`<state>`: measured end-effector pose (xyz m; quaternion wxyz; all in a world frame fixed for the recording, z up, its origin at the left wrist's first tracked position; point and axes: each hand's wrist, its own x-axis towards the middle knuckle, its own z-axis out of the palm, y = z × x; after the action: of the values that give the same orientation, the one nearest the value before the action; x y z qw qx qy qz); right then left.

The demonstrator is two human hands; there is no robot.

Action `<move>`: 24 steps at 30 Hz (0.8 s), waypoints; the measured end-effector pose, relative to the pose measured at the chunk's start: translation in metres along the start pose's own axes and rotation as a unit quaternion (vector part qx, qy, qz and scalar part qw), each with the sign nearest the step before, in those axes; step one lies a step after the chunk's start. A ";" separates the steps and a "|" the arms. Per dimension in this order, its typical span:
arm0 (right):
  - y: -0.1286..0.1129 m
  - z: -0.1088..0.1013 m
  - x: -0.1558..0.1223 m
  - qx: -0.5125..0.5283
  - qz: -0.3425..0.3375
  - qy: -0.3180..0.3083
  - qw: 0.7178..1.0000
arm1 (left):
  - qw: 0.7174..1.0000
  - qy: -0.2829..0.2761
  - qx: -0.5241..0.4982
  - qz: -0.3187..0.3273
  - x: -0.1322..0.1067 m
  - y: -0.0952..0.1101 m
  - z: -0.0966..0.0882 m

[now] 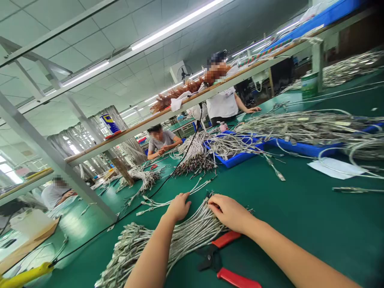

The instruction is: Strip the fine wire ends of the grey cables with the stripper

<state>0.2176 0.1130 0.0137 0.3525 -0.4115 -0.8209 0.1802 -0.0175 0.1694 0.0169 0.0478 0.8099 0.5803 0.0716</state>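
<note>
A thick bundle of white cables (192,234) lies on the green table, its connectors at the lower left and its stripped wire ends at the upper right. My right hand (229,212) curls at those wire ends, fingers closed on the cables; its fingertips are partly hidden. My left hand (179,207) is just beyond the bundle, thumb apart from its fingers. Its fingertips reach a few loose cables (159,205) lying behind the bundle. Red-handled cutters (220,256) rest with handles spread, close below my right hand.
Blue trays (237,160) heaped with cables stand at the back right, beside a cable pile (196,156). A black cord (126,216) crosses the table towards a yellow-handled tool (30,275). A shelf (144,126) slants overhead on metal posts. Several people (162,142) are around other tables.
</note>
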 end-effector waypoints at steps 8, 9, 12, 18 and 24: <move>-0.004 0.012 -0.005 -0.045 -0.061 -0.052 0.996 | 0.998 -0.006 -0.058 -0.034 -0.120 -0.040 -0.044; -0.004 0.013 -0.005 -0.050 -0.065 -0.053 0.995 | 0.997 -0.001 -0.058 -0.042 -0.138 -0.042 -0.046; -0.004 0.016 -0.005 -0.062 -0.069 -0.053 0.994 | 0.996 0.031 -0.048 -0.070 -0.179 -0.046 -0.040; -0.003 0.025 -0.005 -0.064 -0.075 -0.027 0.995 | 0.986 0.115 -0.024 -0.117 -0.201 -0.052 -0.020; -0.008 0.024 -0.001 -0.052 -0.073 0.009 0.996 | 0.983 0.133 -0.023 -0.124 -0.215 -0.035 -0.024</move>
<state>0.1960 0.1071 0.0014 0.3499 -0.3698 -0.8540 0.1071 -0.1221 -0.0229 0.0216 -0.0026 0.7133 0.6758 0.1855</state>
